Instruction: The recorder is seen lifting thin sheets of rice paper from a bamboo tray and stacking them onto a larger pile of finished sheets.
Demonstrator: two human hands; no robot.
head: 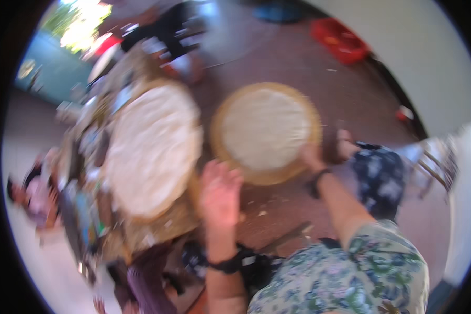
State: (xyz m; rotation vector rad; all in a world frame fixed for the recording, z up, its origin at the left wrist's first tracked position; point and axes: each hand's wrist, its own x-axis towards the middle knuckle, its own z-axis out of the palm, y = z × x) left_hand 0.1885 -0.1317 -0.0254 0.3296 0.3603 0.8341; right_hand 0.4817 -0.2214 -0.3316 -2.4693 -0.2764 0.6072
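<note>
A round tray with a yellow-brown, apparently woven rim [267,178] and a pale, flat inside lies low in front of me, above the reddish floor. My right hand [312,156] is at the lower right edge of this tray, its fingers blurred against the rim. My left hand [221,194] is raised with its fingers apart and nothing in it, between the tray and the work table. On the table a larger round tray [198,147] bears a broad, whitish, uneven layer, whose material I cannot tell. The picture is blurred.
The cluttered wooden table [161,229] stands at the left. People are near its far end, beyond it and at the lower left. A red plastic basket [339,41] and a blue round object [278,12] lie by the wall. A wooden bar [286,237] lies on the floor near me.
</note>
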